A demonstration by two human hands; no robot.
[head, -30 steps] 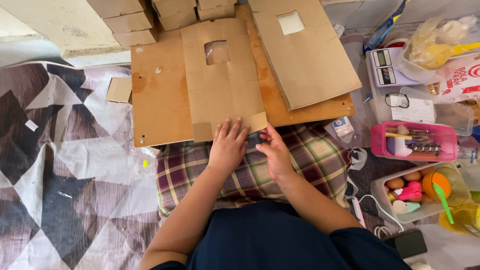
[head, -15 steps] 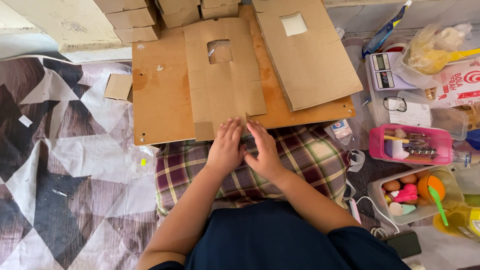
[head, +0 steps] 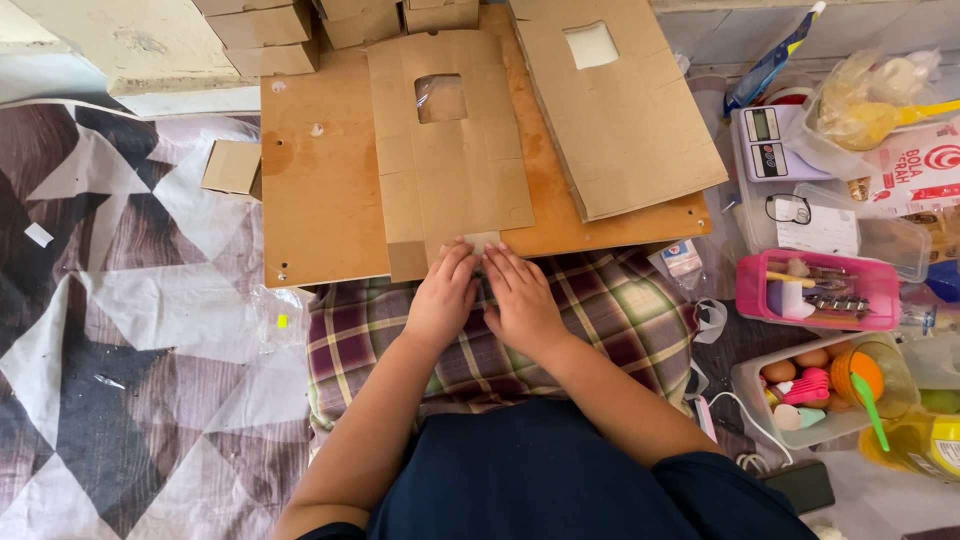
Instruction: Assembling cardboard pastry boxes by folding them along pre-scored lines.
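A flat brown cardboard box blank [head: 450, 160] with a window cut-out lies on a wooden board [head: 320, 190]. My left hand [head: 442, 297] and my right hand [head: 520, 300] rest side by side at its near edge. Fingertips of both hands press on a small pale flap [head: 481, 241] at the blank's bottom edge. Whether the fingers pinch it or only press it flat is unclear. Both hands lie over a plaid cushion [head: 600, 310] on my lap.
A second cardboard blank [head: 620, 120] lies to the right on the board. Stacked small boxes [head: 270, 30] stand at the back. Right of the board are a digital scale [head: 765, 140], a pink tray [head: 815, 290] and a clear tub [head: 830, 385] of small items.
My right hand has moved left to meet the left hand. Both now sit together at the blank's bottom flap instead of being spread apart.
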